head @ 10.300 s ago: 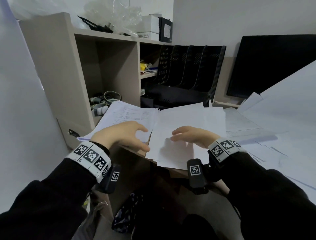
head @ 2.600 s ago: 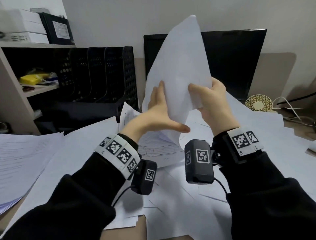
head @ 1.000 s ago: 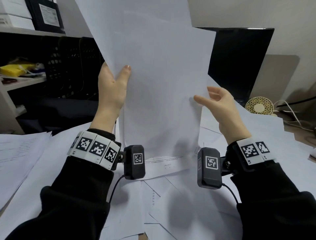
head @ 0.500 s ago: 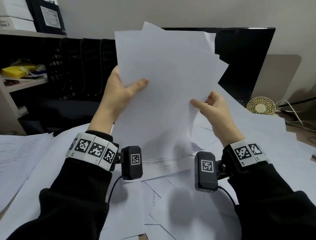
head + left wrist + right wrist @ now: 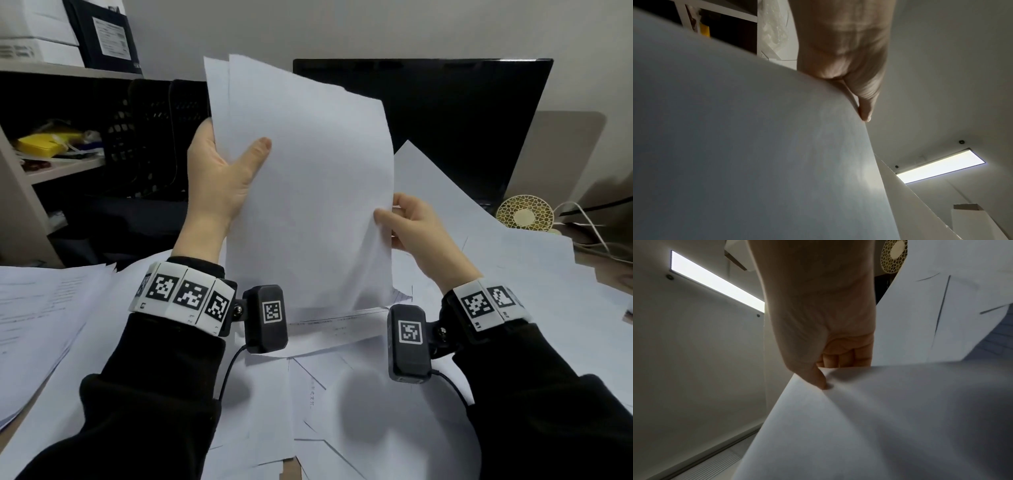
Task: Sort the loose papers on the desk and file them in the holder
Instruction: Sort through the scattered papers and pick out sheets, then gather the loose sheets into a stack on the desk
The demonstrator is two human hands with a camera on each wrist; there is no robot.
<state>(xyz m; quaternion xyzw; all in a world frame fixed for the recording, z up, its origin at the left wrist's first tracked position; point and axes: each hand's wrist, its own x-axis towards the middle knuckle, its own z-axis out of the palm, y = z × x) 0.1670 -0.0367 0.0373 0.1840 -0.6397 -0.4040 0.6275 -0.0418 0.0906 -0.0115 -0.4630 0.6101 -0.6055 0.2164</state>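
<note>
Head view: a sheaf of white papers (image 5: 308, 178) is held upright above the desk (image 5: 8, 440), in front of the dark monitor (image 5: 455, 126).
Left hand (image 5: 219, 178): grips the sheaf's left edge, thumb laid across the front, fingers behind.
Right hand (image 5: 414, 228): pinches the sheaf's right edge lower down, thumb on the front, fingers curled behind.
Left wrist view: thumb runs along the paper edge (image 5: 756, 146); a ceiling light shows beyond.
Right wrist view: thumb tip presses into the sheet (image 5: 879, 418), which creases around it; curled fingers (image 5: 840, 360) sit behind.
Loose papers (image 5: 342, 411): scattered and overlapping on the desk below the sheaf; a printed stack (image 5: 37, 308) lies left of the monitor.
Holder (image 5: 154, 137): black mesh file holder, upright, left of the monitor, behind the left hand.
Small fan (image 5: 524, 215): cream, on the desk just right of the monitor.
Shelf unit (image 5: 20, 202): further left of the monitor, beyond the holder.
</note>
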